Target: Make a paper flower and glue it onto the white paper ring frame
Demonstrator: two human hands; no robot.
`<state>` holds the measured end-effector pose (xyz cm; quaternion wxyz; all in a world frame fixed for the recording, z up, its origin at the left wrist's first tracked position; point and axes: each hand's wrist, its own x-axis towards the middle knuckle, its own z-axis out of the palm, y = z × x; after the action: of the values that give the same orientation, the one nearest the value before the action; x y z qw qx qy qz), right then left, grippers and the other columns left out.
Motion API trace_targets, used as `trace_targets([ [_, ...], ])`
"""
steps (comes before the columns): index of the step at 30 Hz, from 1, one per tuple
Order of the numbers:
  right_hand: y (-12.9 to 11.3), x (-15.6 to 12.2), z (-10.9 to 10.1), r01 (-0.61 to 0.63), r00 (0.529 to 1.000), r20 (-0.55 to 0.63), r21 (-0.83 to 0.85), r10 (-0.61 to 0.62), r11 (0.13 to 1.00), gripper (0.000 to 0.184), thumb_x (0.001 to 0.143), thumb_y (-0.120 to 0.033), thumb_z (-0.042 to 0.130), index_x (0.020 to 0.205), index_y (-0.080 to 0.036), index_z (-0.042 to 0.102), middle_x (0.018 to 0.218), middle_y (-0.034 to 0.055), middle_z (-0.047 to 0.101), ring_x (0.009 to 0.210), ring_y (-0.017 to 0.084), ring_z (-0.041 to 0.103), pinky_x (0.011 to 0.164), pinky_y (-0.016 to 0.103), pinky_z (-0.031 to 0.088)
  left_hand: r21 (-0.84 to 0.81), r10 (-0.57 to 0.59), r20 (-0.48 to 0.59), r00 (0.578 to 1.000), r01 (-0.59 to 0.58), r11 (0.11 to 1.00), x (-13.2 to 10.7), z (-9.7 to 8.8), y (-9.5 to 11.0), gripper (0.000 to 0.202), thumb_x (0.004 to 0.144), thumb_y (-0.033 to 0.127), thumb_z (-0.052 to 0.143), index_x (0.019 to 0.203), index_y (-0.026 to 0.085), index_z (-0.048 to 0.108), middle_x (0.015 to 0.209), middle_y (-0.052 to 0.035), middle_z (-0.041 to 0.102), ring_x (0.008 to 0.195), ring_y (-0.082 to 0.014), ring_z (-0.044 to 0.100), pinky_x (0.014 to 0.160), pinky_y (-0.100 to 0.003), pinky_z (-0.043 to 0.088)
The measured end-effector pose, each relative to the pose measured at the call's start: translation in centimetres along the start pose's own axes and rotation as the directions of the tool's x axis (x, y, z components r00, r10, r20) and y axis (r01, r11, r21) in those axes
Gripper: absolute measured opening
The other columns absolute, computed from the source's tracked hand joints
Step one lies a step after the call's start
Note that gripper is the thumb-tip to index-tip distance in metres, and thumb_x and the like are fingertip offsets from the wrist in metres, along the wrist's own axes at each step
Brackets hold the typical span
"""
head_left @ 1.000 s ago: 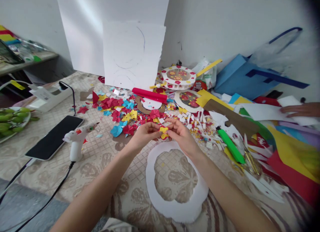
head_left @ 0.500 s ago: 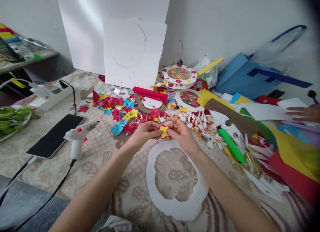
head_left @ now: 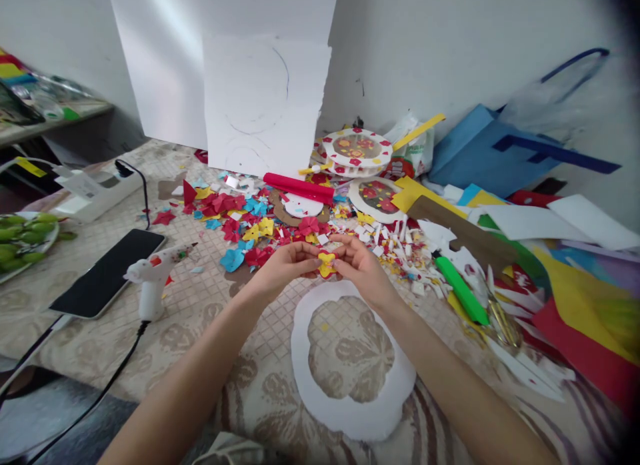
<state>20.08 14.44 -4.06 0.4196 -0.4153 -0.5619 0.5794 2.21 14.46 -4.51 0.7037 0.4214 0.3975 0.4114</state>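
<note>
Both my hands meet just above the patterned cloth, pinching one small yellow and red paper flower (head_left: 327, 263) between their fingertips. My left hand (head_left: 286, 267) grips it from the left, my right hand (head_left: 361, 265) from the right. Directly below them lies a white paper ring with a flower-shaped hole (head_left: 350, 411). A heap of red, yellow and blue paper flowers and scraps (head_left: 250, 225) spreads just beyond my hands.
A white glue gun (head_left: 153, 278) stands at the left beside a dark phone (head_left: 107, 273) and a power strip (head_left: 97, 188). A green marker (head_left: 463, 291), scissors (head_left: 503, 321) and coloured paper sheets (head_left: 575, 298) lie at the right. Decorated paper plates (head_left: 357, 151) sit by white boards (head_left: 265, 105).
Another person's hand at the far right edge has withdrawn out of view. My hands have stayed together on the paper flower, shifting it only slightly.
</note>
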Motion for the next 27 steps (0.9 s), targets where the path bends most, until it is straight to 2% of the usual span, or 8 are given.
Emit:
trace_targets([
  [6, 0.14, 0.00, 0.07, 0.025, 1.000, 0.015, -0.052, -0.024, 0.998, 0.041, 0.076, -0.020, 0.059, 0.116, -0.021, 0.049, 0.082, -0.0005, 0.058, 0.069, 0.012, 0.055, 0.059, 0.025, 0.044, 0.049, 0.013, -0.010, 1.000, -0.013, 0.999, 0.05, 0.00, -0.08, 0.026, 0.065, 0.023, 0.076, 0.084, 0.014, 0.061, 0.074, 0.0020, 0.061, 0.063, -0.0070, 0.058, 0.063, -0.021, 0.046],
  [15, 0.07, -0.05, 0.12, 0.011, 1.000, 0.016, -0.040, -0.011, 0.999, 0.042, 0.075, -0.021, 0.060, 0.116, -0.021, 0.049, 0.080, -0.0011, 0.058, 0.066, 0.011, 0.054, 0.058, 0.025, 0.045, 0.070, 0.016, -0.018, 1.000, -0.015, 0.997, 0.06, -0.09, -0.19, 0.025, 0.065, 0.022, 0.076, 0.083, 0.014, 0.062, 0.073, 0.0016, 0.062, 0.062, -0.0073, 0.059, 0.062, -0.021, 0.047],
  [21, -0.18, 0.01, 0.10, -0.016, 1.000, -0.008, 0.025, 0.016, 1.000, 0.042, 0.074, -0.021, 0.061, 0.114, -0.021, 0.050, 0.081, -0.0011, 0.058, 0.067, 0.011, 0.055, 0.058, 0.025, 0.045, 0.034, -0.005, 0.008, 1.000, 0.005, 0.999, -0.06, -0.19, 0.13, 0.027, 0.067, 0.027, 0.076, 0.087, 0.015, 0.062, 0.077, 0.0001, 0.064, 0.066, -0.0087, 0.061, 0.066, -0.023, 0.048],
  [27, -0.07, 0.11, -0.07, -0.002, 1.000, -0.023, 0.019, 0.002, 1.000, 0.041, 0.074, -0.020, 0.061, 0.113, -0.021, 0.050, 0.080, -0.0011, 0.059, 0.067, 0.012, 0.056, 0.059, 0.026, 0.043, 0.072, 0.004, -0.038, 0.999, -0.001, 0.997, -0.12, -0.18, 0.42, 0.028, 0.069, 0.035, 0.074, 0.086, 0.015, 0.063, 0.081, -0.0020, 0.065, 0.069, -0.0103, 0.062, 0.066, -0.024, 0.048],
])
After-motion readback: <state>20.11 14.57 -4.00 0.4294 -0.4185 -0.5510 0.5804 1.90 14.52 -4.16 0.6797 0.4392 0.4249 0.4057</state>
